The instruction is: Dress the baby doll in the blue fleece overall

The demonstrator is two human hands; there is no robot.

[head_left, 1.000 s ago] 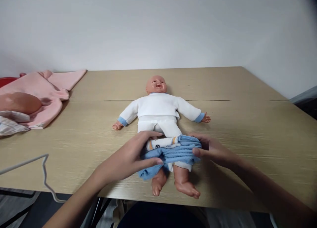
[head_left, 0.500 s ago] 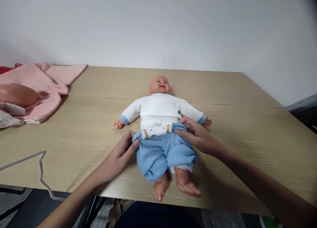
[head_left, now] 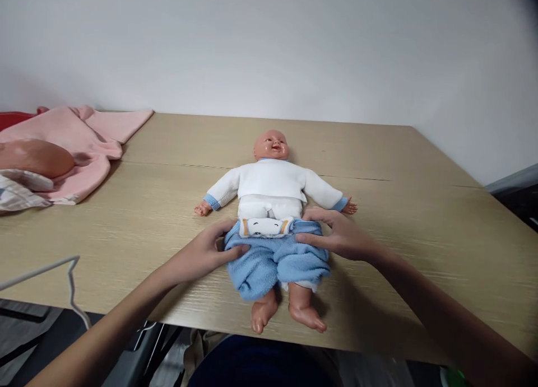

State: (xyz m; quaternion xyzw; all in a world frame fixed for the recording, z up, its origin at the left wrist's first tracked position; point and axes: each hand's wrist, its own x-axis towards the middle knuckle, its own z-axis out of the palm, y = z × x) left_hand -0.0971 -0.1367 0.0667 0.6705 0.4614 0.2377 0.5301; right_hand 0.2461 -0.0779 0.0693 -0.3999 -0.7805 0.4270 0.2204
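Left hand (head_left: 209, 251) and right hand (head_left: 336, 237) stretched forward, palm-down, thumbs and fingers pinched, wrists low.

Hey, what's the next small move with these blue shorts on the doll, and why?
Probably smooth the waistband flat. The left hand and right hand hold the blue shorts at the doll's hips; they sit at its waist, yet the band looks rolled outward in front and the fleece bunched.

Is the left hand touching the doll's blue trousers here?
Touching. The head view shows the left hand with its thumb pressed onto the blue trousers at the hip of the doll, with no gap between them.
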